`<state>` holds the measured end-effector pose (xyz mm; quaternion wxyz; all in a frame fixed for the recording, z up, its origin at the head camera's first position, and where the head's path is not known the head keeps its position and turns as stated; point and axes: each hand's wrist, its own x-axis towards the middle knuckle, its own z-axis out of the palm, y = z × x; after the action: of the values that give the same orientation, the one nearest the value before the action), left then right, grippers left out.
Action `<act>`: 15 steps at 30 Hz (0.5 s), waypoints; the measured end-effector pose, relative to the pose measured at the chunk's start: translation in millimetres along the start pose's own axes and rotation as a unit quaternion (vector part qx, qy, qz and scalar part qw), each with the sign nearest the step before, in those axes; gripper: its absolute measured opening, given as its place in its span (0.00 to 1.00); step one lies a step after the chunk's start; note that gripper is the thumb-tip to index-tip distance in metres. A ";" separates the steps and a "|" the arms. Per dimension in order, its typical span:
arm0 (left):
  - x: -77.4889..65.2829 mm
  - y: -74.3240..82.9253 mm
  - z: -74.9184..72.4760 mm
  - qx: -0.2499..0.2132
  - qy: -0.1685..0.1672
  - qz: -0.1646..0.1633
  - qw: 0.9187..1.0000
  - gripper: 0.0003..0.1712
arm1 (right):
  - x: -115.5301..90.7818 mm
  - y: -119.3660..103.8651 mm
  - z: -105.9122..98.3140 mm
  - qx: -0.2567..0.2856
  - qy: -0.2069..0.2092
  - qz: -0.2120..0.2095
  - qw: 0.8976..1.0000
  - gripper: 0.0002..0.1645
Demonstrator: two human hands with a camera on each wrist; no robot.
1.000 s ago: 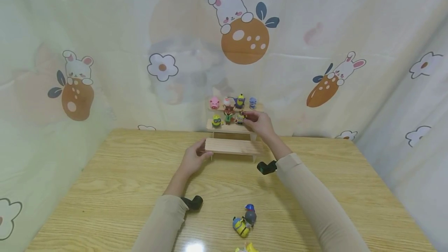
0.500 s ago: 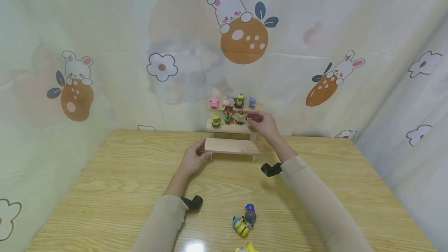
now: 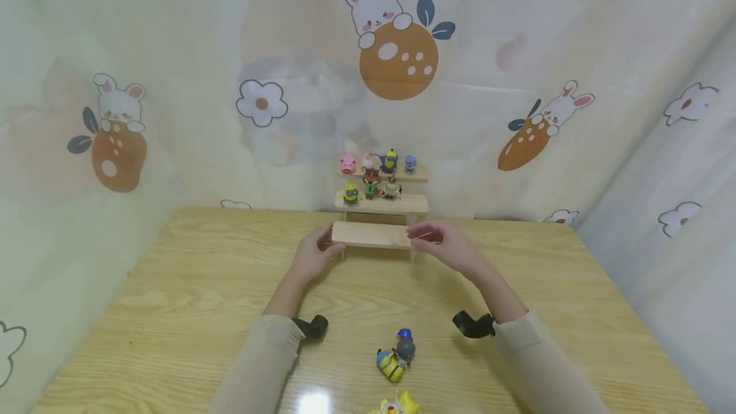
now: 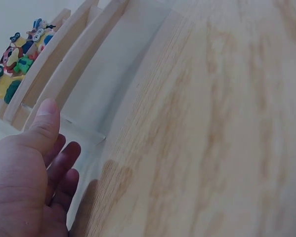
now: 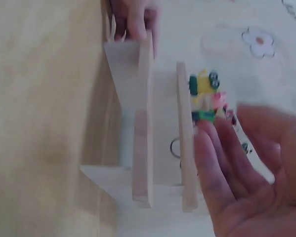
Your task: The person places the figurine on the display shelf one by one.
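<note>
A three-step wooden display stand (image 3: 370, 234) stands at the back of the table. My left hand (image 3: 312, 253) holds the left end of its bare lowest step, the thumb on the front edge in the left wrist view. At that step's right end, my right hand (image 3: 451, 245) has loosely bent fingers and nothing in them. The middle step carries a yellow goggled figurine (image 3: 351, 193), a fox figurine (image 3: 370, 185) and a small yellow figurine (image 3: 392, 189). On top stand a pink pig (image 3: 347, 163), a white figurine (image 3: 368, 161), a caped yellow figurine (image 3: 389, 161) and a blue figurine (image 3: 410, 165).
Nearer on the wooden table (image 3: 201, 312) lie a yellow-and-blue figurine (image 3: 391, 366) and a grey figurine with a blue cap (image 3: 405, 349). Another yellow figurine (image 3: 405, 402) shows at the bottom edge. A printed curtain (image 3: 310, 37) hangs behind the stand.
My right hand has drawn away from the small yellow figurine on the middle step and come down toward the lowest step's right end. My left hand keeps its place at the stand.
</note>
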<state>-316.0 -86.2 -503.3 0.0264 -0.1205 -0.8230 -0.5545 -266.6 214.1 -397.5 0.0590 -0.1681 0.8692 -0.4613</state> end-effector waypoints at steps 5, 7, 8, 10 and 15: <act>1.5 -0.4 -0.5 0.001 -0.001 0.006 1.000 0.40 | -26.6 -4.2 16.8 -0.046 -0.108 -0.050 0.992 0.19; 1.7 -0.4 -0.3 -0.002 -0.001 0.005 1.000 0.40 | -32.9 -5.2 21.8 -0.044 -0.147 -0.060 0.986 0.20; 1.5 -0.7 -0.2 -0.003 -0.001 0.006 1.000 0.40 | -35.5 -6.1 23.6 -0.042 -0.165 -0.060 0.984 0.20; 0.9 -0.4 -0.2 -0.001 0.000 0.006 1.000 0.39 | -39.3 -7.5 26.7 -0.042 -0.197 -0.065 0.977 0.20; -0.6 2.4 -1.7 0.006 -0.001 0.001 1.000 0.40 | -45.1 -11.7 33.2 -0.052 -0.269 -0.055 0.960 0.19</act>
<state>-315.0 -87.0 -500.6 0.0270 -0.1217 -0.8263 -0.5493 -213.0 197.6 -409.1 0.2563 -0.3368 0.8331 -0.3562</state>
